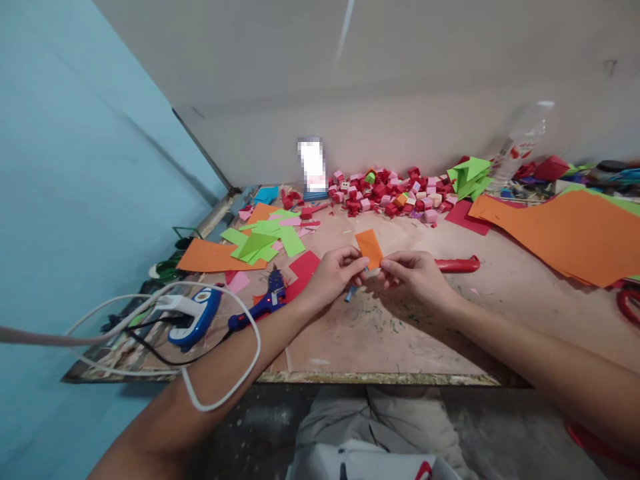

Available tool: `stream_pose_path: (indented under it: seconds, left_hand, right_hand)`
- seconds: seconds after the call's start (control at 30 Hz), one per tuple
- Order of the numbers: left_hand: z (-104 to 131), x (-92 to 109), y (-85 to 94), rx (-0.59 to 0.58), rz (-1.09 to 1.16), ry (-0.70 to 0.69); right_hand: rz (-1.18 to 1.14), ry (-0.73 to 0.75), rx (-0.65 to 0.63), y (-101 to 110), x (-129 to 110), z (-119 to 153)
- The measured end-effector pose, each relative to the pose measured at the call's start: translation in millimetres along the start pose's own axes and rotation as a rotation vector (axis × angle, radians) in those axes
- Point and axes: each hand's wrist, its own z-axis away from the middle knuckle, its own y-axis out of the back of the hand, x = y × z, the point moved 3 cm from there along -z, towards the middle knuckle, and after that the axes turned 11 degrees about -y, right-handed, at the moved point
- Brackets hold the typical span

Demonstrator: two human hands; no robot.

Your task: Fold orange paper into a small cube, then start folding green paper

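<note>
Head view: left hand point(336, 277) and right hand point(418, 275) pinch an orange paper piece point(369, 247) between fingertips near its lower corners, apparently steadying it.

The small held paper rectangle point(368, 247) is plain bright orange. Behind it, a heap of tiny cubes point(380, 193) mixes deep red and pale pink, dotted with a few in orange, cream and lime. Paper strips point(257, 245) are vivid lime green; the large paper sheets point(575, 233) are solid orange, and a smaller sheet point(467, 217) is crimson. The glue gun point(260, 305) is dark blue with a glowing red light. A power strip point(197, 325) pairs blue with white, and the looping cable point(259, 348) is white. A handle point(457, 265) is red. The clear bottle point(520, 150) shows red markings on its label. The bench point(320, 347) is pinkish tan, speckled dark green; the side wall point(65, 167) is light blue.
</note>
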Motion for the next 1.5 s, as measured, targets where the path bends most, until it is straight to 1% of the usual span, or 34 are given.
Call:
stream_pose_path:
  seconds: [0.13, 0.33, 0.43, 0.63, 0.83, 1.0, 1.1, 1.2, 1.3, 1.4, 1.5]
  left_hand:
    - [2, -4, -3.4, -0.101, -0.015, 0.039]
    - [4, -5, -4.8, -0.133, -0.096, 0.022]
    - [6, -5, -5.4, -0.176, -0.127, 0.055]
    - [7, -5, -5.2, -0.188, -0.109, 0.065]
    - [7, -8, -5.5, -0.205, -0.07, 0.111]
    - [8, 0, -9.3, -0.274, -0.099, 0.151]
    - [9, 7, -9.7, -0.287, -0.092, 0.145]
    - [10, 10, -8.6, -0.286, -0.1, 0.119]
    - [12, 9, -8.7, -0.297, -0.1, 0.128]
    - [13, 8, -9.3, -0.319, -0.12, 0.143]
    - [12, 8, -8.6, -0.313, -0.138, 0.12]
  right_hand:
    - [-0.025, -0.037, 0.019, 1, 2, -1]
    - [0.005, -0.041, -0.001, -1, -1, 0]
    - [0.021, -0.029, 0.014, 0, -2, 0]
    - [-0.003, 0.001, 0.039, -1, -2, 1]
    - [-0.007, -0.045, 0.02, -1, -1, 0]
    - [0.023, -0.003, 0.033, 1, -4, 1]
    - [0.026, 0.033, 0.053, 2, -5, 2]
    - [-0.015, 0.032, 0.024, 2, -6, 2]
    - [-0.018, -0.014, -0.019, 2, -7, 1]
    - [0.022, -0.024, -0.023, 3, -8, 1]
    - [0.038, -0.011, -0.027, 3, -8, 1]
